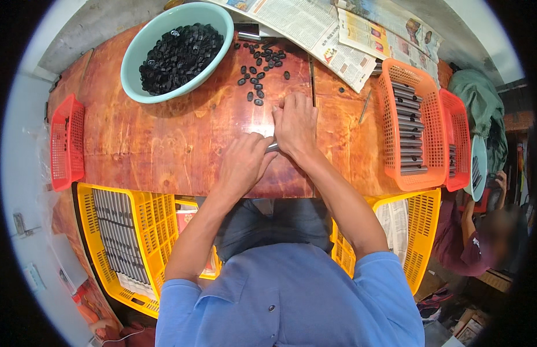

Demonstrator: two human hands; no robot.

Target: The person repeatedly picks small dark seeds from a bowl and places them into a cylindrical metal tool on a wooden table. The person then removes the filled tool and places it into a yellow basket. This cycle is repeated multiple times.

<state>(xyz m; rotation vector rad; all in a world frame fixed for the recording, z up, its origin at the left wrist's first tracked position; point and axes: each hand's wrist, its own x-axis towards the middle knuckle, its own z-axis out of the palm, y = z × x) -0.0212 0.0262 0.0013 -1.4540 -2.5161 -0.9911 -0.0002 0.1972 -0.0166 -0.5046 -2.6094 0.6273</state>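
Note:
My left hand (pixel 244 163) is closed around a short metal tube (pixel 272 148), low over the table's near middle. Only a grey piece of it shows between my hands. Curled beside it, my right hand (pixel 296 127) has its heel close against the tube's exposed end; whatever its fingers hold is hidden. Just beyond my hands lie several small black oval plugs (pixel 259 81), loose on the wood. A light green bowl (pixel 131 78) heaped with more black pieces (pixel 181 58) stands at the far left.
An orange basket (pixel 390 124) of metal tubes stands right, beside a red basket (pixel 453 115). Newspapers (pixel 314 29) cover the back. Another red basket (pixel 74 144) sits at the left edge. Yellow crates (pixel 155 220) flank my legs; a co-worker (pixel 473 243) is at right.

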